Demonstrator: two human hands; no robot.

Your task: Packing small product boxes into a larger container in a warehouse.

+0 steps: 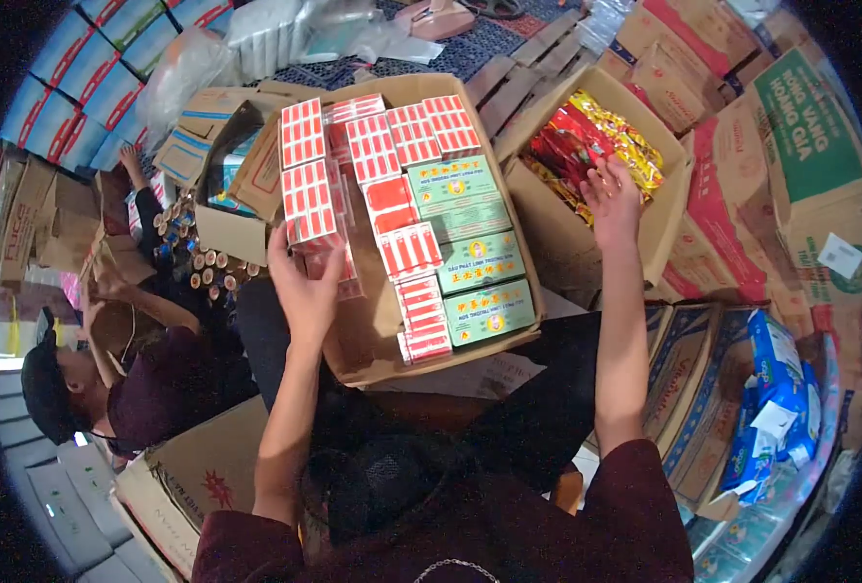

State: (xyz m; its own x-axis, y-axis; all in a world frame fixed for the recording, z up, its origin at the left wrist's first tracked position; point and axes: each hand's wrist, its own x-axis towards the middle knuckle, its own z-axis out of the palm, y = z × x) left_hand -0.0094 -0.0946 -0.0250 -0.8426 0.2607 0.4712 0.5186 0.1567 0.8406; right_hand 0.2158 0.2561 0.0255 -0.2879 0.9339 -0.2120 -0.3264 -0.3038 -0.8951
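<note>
An open cardboard box (373, 364) lies before me, holding stacks of small red-and-white cartons (373, 149) and several green cartons (482, 313). My left hand (307, 291) grips the near end of a red-and-white carton pack (308, 200) at the box's left side, thumb and fingers on its two sides. To the right, a second cardboard box (668, 218) contains red and yellow shiny packets (591, 138). My right hand (609, 200) is over those packets with its fingers spread and nothing seen in it.
At the left a person in a black cap (48, 379) sits near many small jars or cans (212, 266). An open carton (230, 226) stands beside the red-and-white packs. Large cartons (803, 138) and blue packets (773, 408) are at the right; a wooden pallet (511, 87) lies behind.
</note>
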